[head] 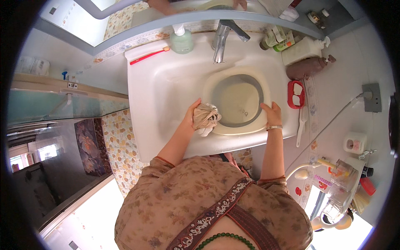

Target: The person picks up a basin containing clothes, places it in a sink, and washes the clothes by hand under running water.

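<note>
A bunched beige cloth (pixel 204 118) with dark marks is gripped in my left hand (pixel 190 116), at the left edge of a basin. The round-welled, pale yellow plastic basin (pixel 240 130) rests in the white washbasin (pixel 145 93), with cloudy liquid inside. My right hand (pixel 272 114) holds the basin's right rim, thumb on top; a bracelet circles that wrist. Behind the basin stands a chrome faucet (pixel 220 42), its lever turned to the right. No water stream shows under its spout.
A red toothbrush (pixel 148 57) and a green pump bottle (pixel 182 42) sit on the back ledge. Tubes and a brown pump bottle (pixel 307 68) line the right side, near a red soap dish (pixel 296 94) and a white comb (pixel 301 128). A mirror cabinet edge (pixel 187 19) overhangs the back.
</note>
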A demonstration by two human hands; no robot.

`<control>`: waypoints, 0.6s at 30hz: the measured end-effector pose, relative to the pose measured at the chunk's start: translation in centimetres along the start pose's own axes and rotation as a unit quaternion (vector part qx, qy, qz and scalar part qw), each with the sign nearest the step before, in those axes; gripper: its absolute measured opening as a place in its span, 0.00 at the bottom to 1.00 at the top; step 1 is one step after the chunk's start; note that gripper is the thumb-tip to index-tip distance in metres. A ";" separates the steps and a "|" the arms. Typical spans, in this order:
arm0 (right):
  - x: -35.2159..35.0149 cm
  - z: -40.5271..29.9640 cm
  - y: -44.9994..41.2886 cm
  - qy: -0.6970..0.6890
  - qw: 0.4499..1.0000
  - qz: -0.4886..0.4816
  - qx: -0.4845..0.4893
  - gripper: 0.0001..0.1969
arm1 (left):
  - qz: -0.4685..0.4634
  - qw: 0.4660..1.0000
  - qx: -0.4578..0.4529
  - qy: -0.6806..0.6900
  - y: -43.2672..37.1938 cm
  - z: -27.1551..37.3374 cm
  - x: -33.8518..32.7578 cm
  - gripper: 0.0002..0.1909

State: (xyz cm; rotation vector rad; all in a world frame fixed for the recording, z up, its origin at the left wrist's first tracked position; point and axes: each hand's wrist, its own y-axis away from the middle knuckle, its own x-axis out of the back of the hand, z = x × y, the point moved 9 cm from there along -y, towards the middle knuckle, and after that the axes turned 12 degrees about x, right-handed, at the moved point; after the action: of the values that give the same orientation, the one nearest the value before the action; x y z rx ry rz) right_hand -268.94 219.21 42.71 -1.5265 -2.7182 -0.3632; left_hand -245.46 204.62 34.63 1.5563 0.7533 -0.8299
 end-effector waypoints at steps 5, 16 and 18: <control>0.5 -7.5 1.6 0.214 0.961 0.030 0.172 0.09 | -0.035 0.999 0.040 0.011 -2.3 -1.7 -2.7 0.26; 1.2 -15.6 7.7 0.371 0.843 0.114 0.373 0.16 | -0.065 0.998 -0.006 0.011 -5.2 -3.4 -8.3 0.23; 1.4 -15.9 8.6 0.382 0.815 0.129 0.416 0.17 | -0.007 0.999 -0.025 0.031 -4.7 -3.5 -10.3 0.23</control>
State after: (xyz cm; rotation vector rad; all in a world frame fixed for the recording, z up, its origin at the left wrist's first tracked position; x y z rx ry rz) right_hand -264.17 221.47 60.02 -1.0962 -1.6356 0.1897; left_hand -254.61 208.50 41.02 1.5385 0.8253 -0.7703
